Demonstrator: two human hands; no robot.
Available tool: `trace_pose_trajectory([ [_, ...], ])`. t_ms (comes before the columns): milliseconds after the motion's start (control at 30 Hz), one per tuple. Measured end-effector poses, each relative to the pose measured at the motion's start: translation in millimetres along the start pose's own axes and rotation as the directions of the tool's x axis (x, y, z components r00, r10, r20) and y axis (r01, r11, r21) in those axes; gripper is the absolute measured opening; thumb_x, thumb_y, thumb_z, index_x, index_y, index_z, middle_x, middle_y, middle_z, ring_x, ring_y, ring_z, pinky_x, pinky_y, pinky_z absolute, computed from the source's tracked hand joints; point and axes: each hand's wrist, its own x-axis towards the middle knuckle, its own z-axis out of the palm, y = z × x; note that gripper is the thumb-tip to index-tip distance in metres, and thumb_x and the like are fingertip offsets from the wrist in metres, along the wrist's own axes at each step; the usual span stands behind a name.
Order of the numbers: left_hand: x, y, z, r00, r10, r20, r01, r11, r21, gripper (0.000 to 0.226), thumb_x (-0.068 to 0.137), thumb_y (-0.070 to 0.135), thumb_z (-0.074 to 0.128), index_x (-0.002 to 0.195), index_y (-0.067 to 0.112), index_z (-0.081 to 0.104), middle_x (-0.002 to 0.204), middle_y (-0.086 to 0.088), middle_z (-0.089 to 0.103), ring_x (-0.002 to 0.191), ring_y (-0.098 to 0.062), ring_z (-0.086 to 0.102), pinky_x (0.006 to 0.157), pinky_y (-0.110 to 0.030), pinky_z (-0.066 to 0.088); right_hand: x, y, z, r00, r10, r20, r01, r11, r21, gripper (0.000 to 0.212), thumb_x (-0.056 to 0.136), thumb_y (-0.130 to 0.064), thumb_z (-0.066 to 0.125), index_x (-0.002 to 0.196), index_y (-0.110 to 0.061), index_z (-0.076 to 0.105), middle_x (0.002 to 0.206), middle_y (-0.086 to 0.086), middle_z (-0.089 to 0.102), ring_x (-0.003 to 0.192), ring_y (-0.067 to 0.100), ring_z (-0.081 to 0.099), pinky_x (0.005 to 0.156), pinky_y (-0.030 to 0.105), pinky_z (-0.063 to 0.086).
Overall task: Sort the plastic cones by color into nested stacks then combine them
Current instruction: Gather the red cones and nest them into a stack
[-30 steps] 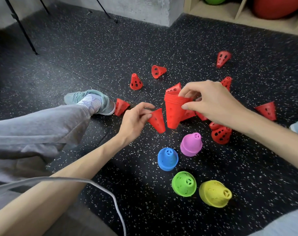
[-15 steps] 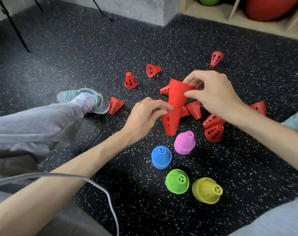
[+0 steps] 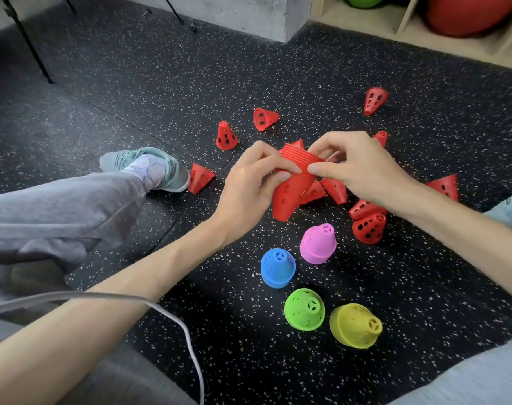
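A nested stack of red cones point(image 3: 289, 194) hangs tip-down above the floor, held between both hands. My left hand point(image 3: 248, 185) grips its body from the left. My right hand point(image 3: 357, 168) pinches its ribbed rim from the right. Several loose red cones lie scattered on the black speckled floor, among them a red cone standing upright point(image 3: 226, 136), one on its side point(image 3: 265, 118) and one at the far right point(image 3: 374, 99). Closer to me stand a pink stack point(image 3: 317, 244), a blue stack point(image 3: 277, 268), a green stack point(image 3: 304, 308) and a yellow stack point(image 3: 354, 325).
My left leg in grey trousers and a teal shoe point(image 3: 149, 168) stretches across the floor on the left. A grey cable point(image 3: 175, 320) crosses the lower left. A wooden shelf point(image 3: 406, 30) with balls runs along the back right. Black stand legs point(image 3: 29, 45) rise at the back left.
My left hand brought a single red cone under the stack and pushed it on. Both hands have closed together around the red stack, which has risen slightly.
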Motion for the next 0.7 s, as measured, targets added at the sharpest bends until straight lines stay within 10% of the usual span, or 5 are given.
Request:
trace_pose_trajectory([
  [267, -2, 0, 3, 0.999, -0.002, -0.047, 0.001, 1.000, -0.014, 0.015, 0.097, 0.012, 0.068, 0.105, 0.020, 0.077, 0.104, 0.004, 0.057, 0.100, -0.018, 0.058, 0.086, -0.041, 0.052, -4, 0, 9, 1.000, 0.003, 0.015, -0.001, 0.997, -0.078, 0.034, 0.074, -0.028, 0.087, 0.097, -0.033, 0.063, 0.099, -0.012, 0.069, 0.102, 0.018, 0.059, 0.092, 0.047, 0.050],
  [700, -17, -83, -7, 0.939, -0.343, 0.028, 0.344, 0.939, -0.015, 0.024, 0.100, 0.031, 0.067, 0.123, 0.026, 0.063, 0.122, 0.009, 0.054, 0.110, -0.010, 0.060, 0.095, -0.029, 0.051, -7, -1, 14, 0.998, 0.041, 0.037, -0.037, 0.993, -0.111, 0.024, 0.080, -0.013, 0.084, 0.092, -0.027, 0.069, 0.084, -0.016, 0.070, 0.067, -0.005, 0.065, 0.064, 0.004, 0.042],
])
